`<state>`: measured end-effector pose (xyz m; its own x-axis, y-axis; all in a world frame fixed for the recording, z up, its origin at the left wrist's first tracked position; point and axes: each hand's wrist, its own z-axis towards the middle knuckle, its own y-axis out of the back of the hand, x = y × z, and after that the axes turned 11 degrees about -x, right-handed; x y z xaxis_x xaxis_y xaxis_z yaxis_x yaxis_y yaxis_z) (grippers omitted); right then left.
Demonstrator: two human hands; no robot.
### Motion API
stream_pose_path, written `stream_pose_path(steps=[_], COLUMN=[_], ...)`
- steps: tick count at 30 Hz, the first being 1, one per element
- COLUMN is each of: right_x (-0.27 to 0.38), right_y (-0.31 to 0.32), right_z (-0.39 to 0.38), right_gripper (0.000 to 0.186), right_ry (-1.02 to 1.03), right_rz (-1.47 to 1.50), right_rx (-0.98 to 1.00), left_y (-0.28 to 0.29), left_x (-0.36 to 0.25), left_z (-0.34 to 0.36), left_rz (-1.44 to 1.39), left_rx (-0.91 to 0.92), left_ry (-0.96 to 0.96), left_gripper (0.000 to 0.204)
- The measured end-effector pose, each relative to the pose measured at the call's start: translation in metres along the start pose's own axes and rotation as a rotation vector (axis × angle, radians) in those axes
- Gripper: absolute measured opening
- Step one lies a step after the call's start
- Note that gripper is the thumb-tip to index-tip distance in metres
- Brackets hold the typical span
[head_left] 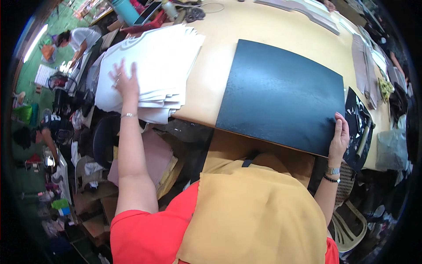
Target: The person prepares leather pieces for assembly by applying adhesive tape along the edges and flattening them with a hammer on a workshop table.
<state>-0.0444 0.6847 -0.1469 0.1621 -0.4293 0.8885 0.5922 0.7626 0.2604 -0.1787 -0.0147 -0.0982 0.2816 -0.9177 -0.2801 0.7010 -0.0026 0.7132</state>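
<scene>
My left hand (126, 83) is open, fingers spread, over a thick stack of white sheets (151, 66) on the left of the table. The sheets lie in uneven layers, and the top one bears a faint grey curved outline. On the right, my right hand (340, 138) rests at the right edge of a large flat black board (281, 94). Its visible fingers are stretched out and loosely together, with nothing seen in them. The board lies at the table's near edge, in front of my body.
A black piece with a tool handle (363, 140) lies right of the board on the pale table (211, 70). Grey cut pieces (303, 13) and a plastic bag (392, 149) lie farther out. A turquoise bottle (125, 11) stands at the far left. Other people work at left.
</scene>
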Motion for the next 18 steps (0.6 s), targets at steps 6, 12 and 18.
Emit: stream_pose_path(steps=[6, 12, 18], right_x=[0.004, 0.010, 0.028], right_y=[-0.004, 0.001, -0.008], right_z=[-0.001, -0.006, -0.002], right_gripper=[0.027, 0.027, 0.025], right_ry=[-0.023, -0.033, 0.037], right_rz=[0.072, 0.083, 0.012], right_rx=[0.009, -0.024, -0.036], left_y=[-0.062, -0.098, -0.056], left_x=[-0.124, -0.102, -0.090], left_z=[0.017, 0.037, 0.075], left_rz=[0.287, 0.085, -1.148], left_rx=[0.460, 0.427, 0.048], left_ry=[0.109, 0.164, 0.413], left_gripper=[0.084, 0.070, 0.055])
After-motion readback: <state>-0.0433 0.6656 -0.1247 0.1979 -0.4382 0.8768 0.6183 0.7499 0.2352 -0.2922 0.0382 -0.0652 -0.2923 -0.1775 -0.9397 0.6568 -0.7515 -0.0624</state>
